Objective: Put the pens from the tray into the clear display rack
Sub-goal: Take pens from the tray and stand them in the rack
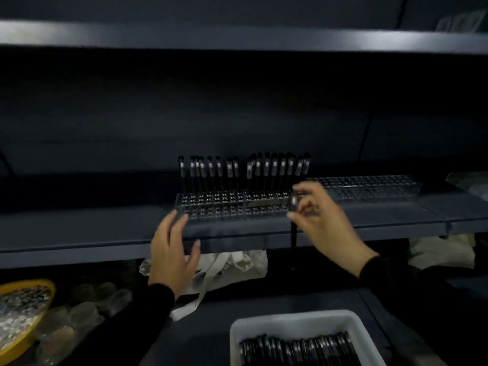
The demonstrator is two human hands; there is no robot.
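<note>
The tray (298,319) of pens (298,350) is cut off by the bottom edge.

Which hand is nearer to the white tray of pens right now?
Left, though not by much. The left hand reaches toward the rack's front left corner, above and left of the white tray. The right hand is higher, at the rack's right end, holding a pen.

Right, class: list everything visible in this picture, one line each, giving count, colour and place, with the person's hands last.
Pens in rack: many, black, upright in the back row.
Clear display rack: one, clear, on the middle shelf.
Second rack: one, clear, further right on that shelf.
Tray: one, white, bottom centre, holding black pens.
Bowl: one, yellow, bottom left.
Cloth bag: one, off-white, under the shelf.
Left hand: open, at the rack's left front corner.
Right hand: grip on a pen at the rack's right end.
</note>
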